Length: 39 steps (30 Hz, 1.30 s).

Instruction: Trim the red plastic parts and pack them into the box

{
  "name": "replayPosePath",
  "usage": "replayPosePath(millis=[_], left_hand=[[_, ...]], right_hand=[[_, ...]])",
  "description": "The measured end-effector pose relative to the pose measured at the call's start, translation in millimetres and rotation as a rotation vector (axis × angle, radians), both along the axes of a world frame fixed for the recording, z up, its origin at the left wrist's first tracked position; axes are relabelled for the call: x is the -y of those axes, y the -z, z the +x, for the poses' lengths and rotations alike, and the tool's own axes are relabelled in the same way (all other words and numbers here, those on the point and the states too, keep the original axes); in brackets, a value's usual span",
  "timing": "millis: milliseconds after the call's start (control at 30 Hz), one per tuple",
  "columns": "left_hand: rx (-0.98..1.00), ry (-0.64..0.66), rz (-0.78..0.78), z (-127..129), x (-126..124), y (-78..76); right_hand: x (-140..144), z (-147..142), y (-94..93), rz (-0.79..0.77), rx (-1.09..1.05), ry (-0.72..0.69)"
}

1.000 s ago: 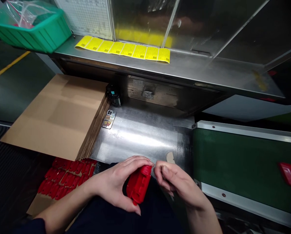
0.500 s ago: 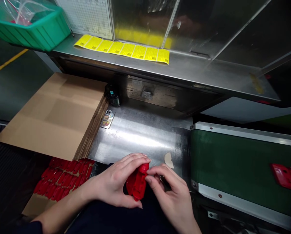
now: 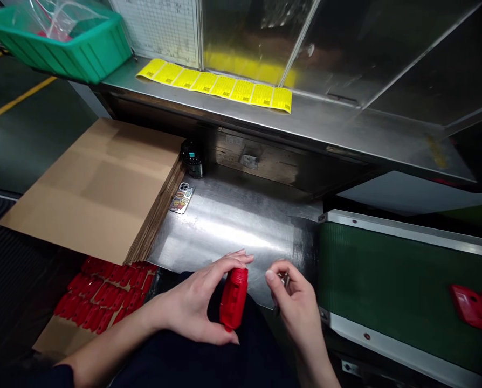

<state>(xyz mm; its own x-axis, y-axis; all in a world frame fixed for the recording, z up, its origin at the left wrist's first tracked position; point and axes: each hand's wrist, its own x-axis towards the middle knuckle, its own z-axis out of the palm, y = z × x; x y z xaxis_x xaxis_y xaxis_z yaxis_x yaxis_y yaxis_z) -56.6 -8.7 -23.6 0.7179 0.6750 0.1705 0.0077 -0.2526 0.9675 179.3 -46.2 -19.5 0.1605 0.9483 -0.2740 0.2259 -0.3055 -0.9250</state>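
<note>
Space separates the red case [image 3: 233,302] from the right hand [image 3: 295,302], and that sideways gap is the relation that counts: from the right fingers, the case lies to the person's left, near but not touching. The left hand [image 3: 188,310] is the nearer one, since it already has hold of the case. Its fingers form a wide C around the long axis, with the thumb at the end closer to the body and the fingertips over the ridged, round end on the far side. That axis runs mostly away from the person, the ridged end leaning a little to the right, and the open, hollowed side of the case is turned up and toward the right hand.

The right fingers are curled in, thumb against forefinger, around a slim dark tool [image 3: 286,280] that is mostly hidden by the hand; its tip and exact shape cannot be told. The thumb is roughly level with the ridged end of the case.

The case is in front of the dark clothing [image 3: 257,353], beside the near edge of the worktop [image 3: 225,210]; whether it also rests on the lap cannot be told. Farther off, more red pieces [image 3: 103,299] lie in rows at lower left, below the cardboard stack [image 3: 99,183], and others sit on the green belt [image 3: 386,275], well to the right of both hands
</note>
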Motion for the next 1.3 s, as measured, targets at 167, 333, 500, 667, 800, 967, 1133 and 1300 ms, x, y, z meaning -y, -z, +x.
replayPosePath(millis=[167, 333, 500, 667, 800, 967, 1133, 1300], left_hand=[[0.200, -0.023, -0.297, 5, 2, 16.4], [0.247, -0.046, -0.582, 6, -3, 30.3], [0.289, -0.192, -1.124, 10, -9, 39.1], [0.208, -0.417, -1.210, 13, -17, 56.8], [0.161, -0.440, -1.277, 11, -24, 62.7], [0.129, -0.395, -1.304, 8, -30, 54.0], [0.104, -0.382, -1.265, 4, -32, 50.2], [0.081, -0.362, -1.239, 10, -31, 53.4]], right_hand=[[-4, -12, -1.2, -0.269, -0.481, -0.313], [-12, -18, 2.0, -0.295, -0.615, -0.201], [-17, -20, 14.1, -0.253, -0.426, -0.238], [-29, -11, 80.9, -0.327, -0.242, -0.147], [-50, 4, 156.6, -0.384, 0.055, 0.042], [-58, 26, 196.0, -0.415, 0.409, 0.048], [-42, 69, 193.3, -0.606, 0.764, 0.158], [-17, 102, 198.8, -0.857, 0.818, 0.110]])
